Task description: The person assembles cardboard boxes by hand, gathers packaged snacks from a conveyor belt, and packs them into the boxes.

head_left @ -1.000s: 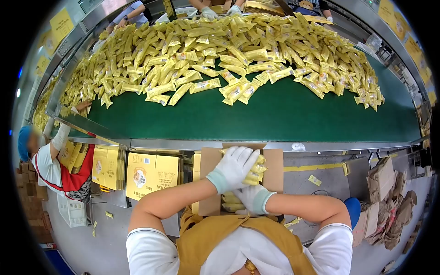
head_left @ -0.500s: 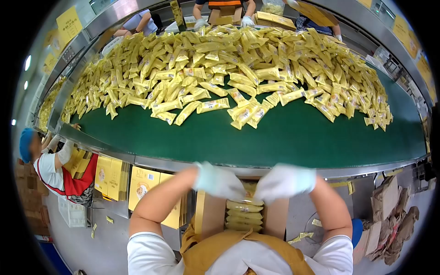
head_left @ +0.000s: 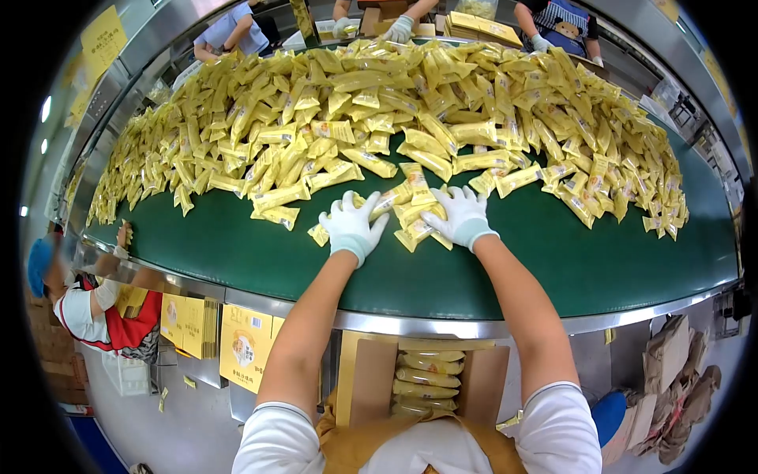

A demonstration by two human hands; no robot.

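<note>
Both of my gloved hands reach over the green belt at the near edge of a heap of yellow snack packets (head_left: 371, 160). My left hand (head_left: 352, 226) lies palm down with fingers spread, touching packets; one packet (head_left: 318, 235) pokes out on its left. To its right, my right hand (head_left: 460, 216) has its fingers apart on a small cluster of packets (head_left: 412, 213). What lies under the palms is hidden. Below the belt edge, in front of my body, an open cardboard box (head_left: 371, 379) holds a row of packets (head_left: 426, 378).
The metal belt edge (head_left: 426, 325) runs between me and the green conveyor belt (head_left: 584, 272). Flattened yellow cartons (head_left: 245, 344) stand at left, near a co-worker in a blue cap (head_left: 38, 265). Other people work across the belt. Brown paper sacks (head_left: 671, 379) lie at right.
My hands have moved from above the open box forward onto the belt, to the packets at the heap's near edge. The packets in the box are now in plain view.
</note>
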